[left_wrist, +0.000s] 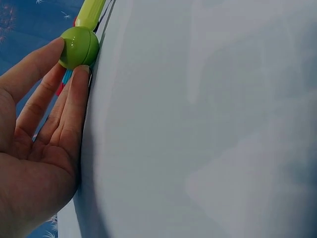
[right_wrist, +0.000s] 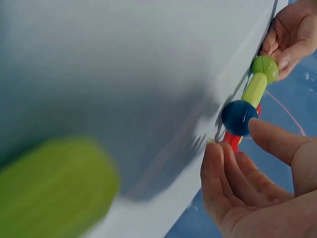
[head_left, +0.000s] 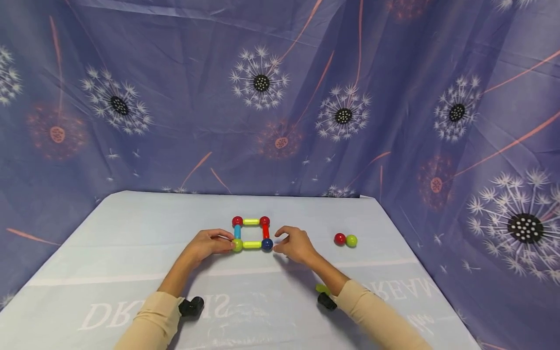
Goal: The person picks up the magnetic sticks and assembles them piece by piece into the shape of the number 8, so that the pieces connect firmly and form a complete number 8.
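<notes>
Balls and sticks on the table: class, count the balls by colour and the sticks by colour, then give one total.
Red balls: 3
Green balls: 2
Blue ball: 1
Yellow-green sticks: 3, counting one partly hidden by the right wrist
Light blue stick: 1
Red stick: 1
Total: 6 balls and 5 sticks, 11 pieces.

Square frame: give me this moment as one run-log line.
frame: flat on table, closed square | left hand: pinches green ball | right hand: open beside blue ball | spare balls: right
</notes>
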`<state>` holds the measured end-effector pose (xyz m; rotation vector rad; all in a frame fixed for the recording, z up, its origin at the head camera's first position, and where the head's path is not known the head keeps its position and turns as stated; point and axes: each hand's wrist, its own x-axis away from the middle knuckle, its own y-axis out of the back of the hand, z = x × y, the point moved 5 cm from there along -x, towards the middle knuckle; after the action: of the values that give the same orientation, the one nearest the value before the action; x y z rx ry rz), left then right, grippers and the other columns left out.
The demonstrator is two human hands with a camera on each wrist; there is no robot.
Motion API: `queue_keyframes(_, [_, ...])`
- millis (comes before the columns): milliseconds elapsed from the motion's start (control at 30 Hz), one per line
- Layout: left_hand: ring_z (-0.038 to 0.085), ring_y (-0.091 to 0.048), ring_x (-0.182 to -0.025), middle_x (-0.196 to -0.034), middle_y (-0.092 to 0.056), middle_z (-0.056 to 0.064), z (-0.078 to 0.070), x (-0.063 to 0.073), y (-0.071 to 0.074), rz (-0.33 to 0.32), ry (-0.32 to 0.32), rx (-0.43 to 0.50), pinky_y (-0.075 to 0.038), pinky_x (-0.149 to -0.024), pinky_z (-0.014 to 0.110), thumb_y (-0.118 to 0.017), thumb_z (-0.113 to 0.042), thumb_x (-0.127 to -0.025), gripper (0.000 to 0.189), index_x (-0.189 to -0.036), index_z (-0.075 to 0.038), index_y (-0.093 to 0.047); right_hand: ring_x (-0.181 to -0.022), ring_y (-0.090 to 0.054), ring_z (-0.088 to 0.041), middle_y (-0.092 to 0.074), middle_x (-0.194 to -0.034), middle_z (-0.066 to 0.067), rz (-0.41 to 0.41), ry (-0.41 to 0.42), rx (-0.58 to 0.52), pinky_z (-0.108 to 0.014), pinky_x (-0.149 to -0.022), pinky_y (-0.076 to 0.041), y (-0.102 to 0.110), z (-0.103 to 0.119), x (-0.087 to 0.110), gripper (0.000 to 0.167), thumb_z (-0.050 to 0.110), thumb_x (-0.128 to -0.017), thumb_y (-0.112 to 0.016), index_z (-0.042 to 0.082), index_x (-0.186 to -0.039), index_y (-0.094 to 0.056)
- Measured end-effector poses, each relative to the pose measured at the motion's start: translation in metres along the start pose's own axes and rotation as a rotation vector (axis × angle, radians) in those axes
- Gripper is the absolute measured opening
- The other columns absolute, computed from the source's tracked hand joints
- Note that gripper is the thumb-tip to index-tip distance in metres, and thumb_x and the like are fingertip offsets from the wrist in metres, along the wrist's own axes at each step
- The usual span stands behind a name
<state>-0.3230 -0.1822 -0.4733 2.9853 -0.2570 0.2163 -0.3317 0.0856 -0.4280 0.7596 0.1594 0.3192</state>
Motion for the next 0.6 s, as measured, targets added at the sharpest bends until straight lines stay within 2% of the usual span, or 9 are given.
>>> queue_keyframes(333, [0.015, -0.073, -0.087, -0.101, -0.078, 0.010, -0.005, 0.002, 0.002, -0.005, -0.020, -0.016, -0.059, -0.080, 0.028, -0.080, -0.011, -0.087, 0.037, -0.118, 0.005, -0.069, -0.071, -0.063, -0.014, -0.072, -0.081, 0.000, 0.026, -0.035, 0.095, -0.030, -0.064, -0.050, 0.033, -0.013, 0.015, 0.041, 0.017, -0.083, -0.083, 0.008, -0.121, -0.070])
queue_keyframes(600, [0.016, -0.074, -0.088, -0.103, -0.077, 0.013, -0.004, 0.003, 0.000, 0.006, -0.017, 0.010, -0.060, -0.082, 0.029, -0.079, -0.010, -0.088, 0.038, -0.120, 0.007, -0.068, -0.075, -0.060, -0.016, -0.068, -0.081, 0.001, 0.066, -0.062, 0.123, -0.030, -0.064, -0.049, 0.055, -0.025, 0.038, 0.040, 0.017, -0.083, -0.083, 0.008, -0.120, -0.070])
